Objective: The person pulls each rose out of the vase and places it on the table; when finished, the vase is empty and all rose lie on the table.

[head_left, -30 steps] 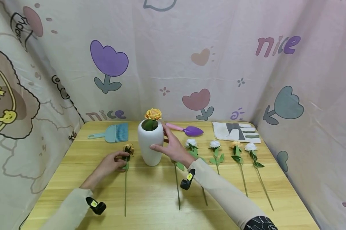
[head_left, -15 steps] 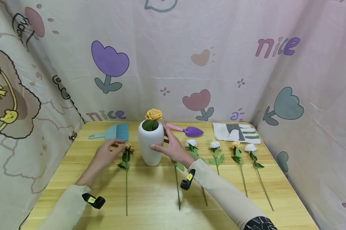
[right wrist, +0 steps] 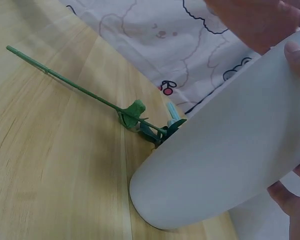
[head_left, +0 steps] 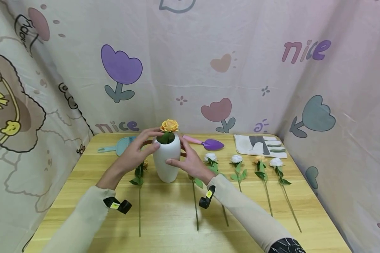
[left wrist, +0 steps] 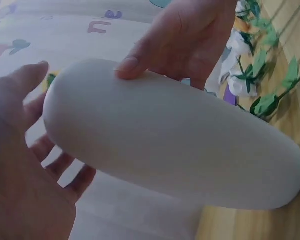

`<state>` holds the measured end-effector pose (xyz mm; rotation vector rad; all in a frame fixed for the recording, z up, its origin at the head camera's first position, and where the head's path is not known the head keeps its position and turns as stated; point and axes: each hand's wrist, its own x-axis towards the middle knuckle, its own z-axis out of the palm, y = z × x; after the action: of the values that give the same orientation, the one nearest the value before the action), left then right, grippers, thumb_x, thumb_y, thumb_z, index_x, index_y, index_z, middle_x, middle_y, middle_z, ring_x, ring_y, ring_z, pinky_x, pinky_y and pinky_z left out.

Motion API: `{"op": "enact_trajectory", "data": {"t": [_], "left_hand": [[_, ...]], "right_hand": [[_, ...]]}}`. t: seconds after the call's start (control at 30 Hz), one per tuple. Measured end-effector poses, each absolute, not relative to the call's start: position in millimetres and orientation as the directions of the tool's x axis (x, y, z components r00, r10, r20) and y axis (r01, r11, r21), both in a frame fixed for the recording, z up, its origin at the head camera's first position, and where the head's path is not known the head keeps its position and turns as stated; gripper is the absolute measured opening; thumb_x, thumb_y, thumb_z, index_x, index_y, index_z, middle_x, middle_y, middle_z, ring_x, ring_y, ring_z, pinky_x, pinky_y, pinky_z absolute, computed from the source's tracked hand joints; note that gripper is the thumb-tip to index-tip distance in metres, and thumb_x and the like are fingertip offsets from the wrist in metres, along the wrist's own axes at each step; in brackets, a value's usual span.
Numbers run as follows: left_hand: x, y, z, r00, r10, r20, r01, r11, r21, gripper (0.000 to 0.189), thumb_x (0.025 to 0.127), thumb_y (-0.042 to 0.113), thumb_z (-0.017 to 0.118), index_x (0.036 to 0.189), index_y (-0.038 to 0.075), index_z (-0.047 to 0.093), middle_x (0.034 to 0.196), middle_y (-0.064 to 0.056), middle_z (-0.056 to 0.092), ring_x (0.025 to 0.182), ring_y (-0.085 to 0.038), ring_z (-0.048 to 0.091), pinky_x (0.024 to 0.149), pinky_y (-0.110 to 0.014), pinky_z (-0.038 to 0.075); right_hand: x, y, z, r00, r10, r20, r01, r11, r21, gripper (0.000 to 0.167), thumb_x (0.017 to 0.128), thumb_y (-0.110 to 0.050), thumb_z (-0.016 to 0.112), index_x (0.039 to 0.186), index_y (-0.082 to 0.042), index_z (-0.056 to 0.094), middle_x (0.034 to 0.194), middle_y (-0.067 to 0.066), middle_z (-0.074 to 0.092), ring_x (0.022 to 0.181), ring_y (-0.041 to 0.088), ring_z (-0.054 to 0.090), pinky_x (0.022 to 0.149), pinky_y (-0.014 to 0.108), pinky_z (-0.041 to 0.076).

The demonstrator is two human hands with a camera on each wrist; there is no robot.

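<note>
Change: since a second ago the left hand (head_left: 136,154) has left the flower lying on the table and come up to the vase (head_left: 166,160); the right hand has stayed where it was.
Left hand: fingers curled round the vase's upper left side, thumb on its shoulder, fingertips near the rim.
Right hand: the right hand (head_left: 190,162) clasps the vase's right side, thumb across the front, fingers wrapped behind.
Vase: white, upright on the table (head_left: 164,214) near its middle, held between both hands.
In the vase: one orange rose (head_left: 169,125), its head above the rim.
Left of the vase: an orange flower (head_left: 139,182) flat on the table, just beside the vase's foot, stem toward the person.
Right of the vase: a row of flowers lying flat, among them white ones (head_left: 236,159) and another orange one (head_left: 259,160).
Back of the table: a blue brush (head_left: 115,147) partly behind the left hand, a purple trowel (head_left: 209,143), and gloves (head_left: 259,146) by the far right corner.
Around: a printed curtain (head_left: 209,63).
</note>
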<state>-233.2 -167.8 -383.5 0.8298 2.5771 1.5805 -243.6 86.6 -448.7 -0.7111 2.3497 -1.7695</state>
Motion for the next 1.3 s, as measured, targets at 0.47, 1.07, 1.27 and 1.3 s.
{"op": "enact_trajectory", "data": {"t": [0.47, 1.07, 1.27, 1.3], "left_hand": [[-242, -144, -365, -0.852, 0.356, 0.384, 0.514, 0.430, 0.742, 0.038, 0.114, 0.022, 0.059, 0.147, 0.005, 0.065, 0.152, -0.018, 0.061, 0.139, -0.037, 0.058, 0.119, -0.069, 0.048], [-236, -172, -321, -0.720, -0.161, 0.675, 0.686, -0.026, 0.727, 0.051, 0.099, -0.010, 0.070, 0.148, 0.000, 0.058, 0.130, -0.008, 0.061, 0.107, -0.016, 0.074, 0.085, -0.024, 0.068], [-234, -201, -306, -0.655, -0.320, 0.685, 0.750, -0.157, 0.643, 0.051, 0.094, -0.015, 0.071, 0.142, -0.001, 0.062, 0.134, -0.016, 0.062, 0.102, -0.022, 0.075, 0.078, -0.029, 0.069], [-233, -207, -305, -0.647, -0.340, 0.682, 0.754, -0.156, 0.638, 0.050, 0.094, -0.015, 0.070, 0.141, -0.001, 0.062, 0.135, -0.017, 0.062, 0.100, -0.023, 0.075, 0.076, -0.029, 0.069]], "right_hand": [[-243, 86, -449, -0.878, -0.444, 0.179, -0.290, 0.197, -0.936, 0.096, 0.091, -0.057, 0.086, 0.167, -0.049, 0.028, 0.165, -0.001, 0.048, 0.154, 0.025, 0.048, 0.126, 0.057, 0.045], [-243, 86, -450, -0.876, -0.439, 0.199, -0.299, 0.171, -0.939, 0.095, 0.091, -0.054, 0.087, 0.166, -0.052, 0.028, 0.166, -0.001, 0.048, 0.154, 0.031, 0.048, 0.125, 0.062, 0.045], [-243, 87, -451, -0.876, -0.437, 0.201, -0.303, 0.176, -0.937, 0.094, 0.091, -0.054, 0.087, 0.165, -0.053, 0.029, 0.164, -0.005, 0.049, 0.154, 0.029, 0.048, 0.126, 0.060, 0.045], [-243, 87, -451, -0.877, -0.435, 0.203, -0.304, 0.177, -0.936, 0.095, 0.091, -0.055, 0.087, 0.165, -0.053, 0.029, 0.164, -0.004, 0.049, 0.154, 0.030, 0.048, 0.126, 0.060, 0.045]]}}
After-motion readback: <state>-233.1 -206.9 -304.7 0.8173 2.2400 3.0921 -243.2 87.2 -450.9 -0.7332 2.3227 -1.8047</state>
